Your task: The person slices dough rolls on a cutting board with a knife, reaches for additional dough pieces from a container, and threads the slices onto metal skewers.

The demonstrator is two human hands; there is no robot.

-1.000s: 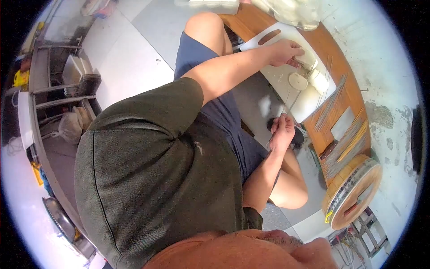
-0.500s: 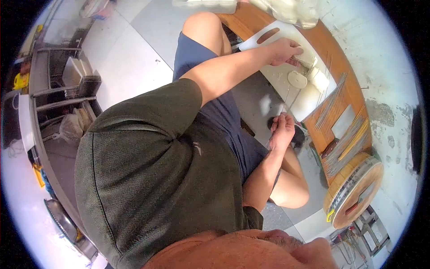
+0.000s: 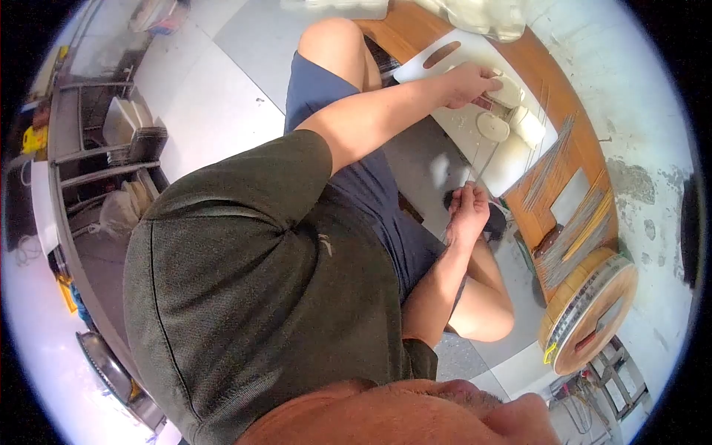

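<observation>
My left hand (image 3: 469, 85) is closed at the edge of a pale round slice (image 3: 506, 93) over a white cutting board (image 3: 423, 67). A small reddish thing shows beneath its fingers. My right hand (image 3: 469, 208), lower in the view, pinches thin sticks (image 3: 483, 165) that reach up to another pale disc (image 3: 492, 127). Beside that disc lie a short pale cylinder (image 3: 527, 126) and a larger pale piece (image 3: 510, 159) on the board. How far the sticks enter the disc cannot be made out.
On the wooden table (image 3: 560, 81) are bundled thin sticks (image 3: 550, 167), a broad-bladed knife (image 3: 569, 199) and yellowish sticks (image 3: 589, 226). A round wooden block (image 3: 593, 319) stands at the lower right. Filled clear plastic bags (image 3: 486, 16) lie at the top, and metal shelving (image 3: 107, 170) stands left.
The upper pale slice has tilted and shows more of its flat face by my left hand. The reddish thing under the fingers shows more. My right hand has hardly moved.
</observation>
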